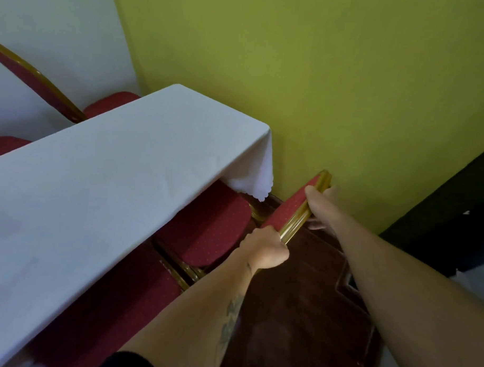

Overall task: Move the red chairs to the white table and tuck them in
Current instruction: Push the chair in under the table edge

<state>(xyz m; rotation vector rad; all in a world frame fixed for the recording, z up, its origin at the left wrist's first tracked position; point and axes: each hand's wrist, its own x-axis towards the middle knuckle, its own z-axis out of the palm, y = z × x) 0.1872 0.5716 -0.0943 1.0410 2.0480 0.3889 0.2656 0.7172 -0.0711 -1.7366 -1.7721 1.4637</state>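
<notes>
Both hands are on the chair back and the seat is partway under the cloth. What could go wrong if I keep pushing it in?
The hanging tablecloth corner droops right over the seat; pushing further could snag it and drag the cloth askew. The right hand grips the chair back on the side nearest the green wall, so knuckles could get pinched or scraped. The neighbouring chair's gold frame sits close alongside and might catch.

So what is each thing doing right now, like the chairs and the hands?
Held chair: gripped at its backrest top, seat partly under the tablecloth.
Left hand: closed on the backrest.
Right hand: closed on the backrest.
Near chair: seat partly tucked under.
Far chairs: seats tucked at the opposite side.
White table: covered with a cloth, corner hanging down.
</notes>
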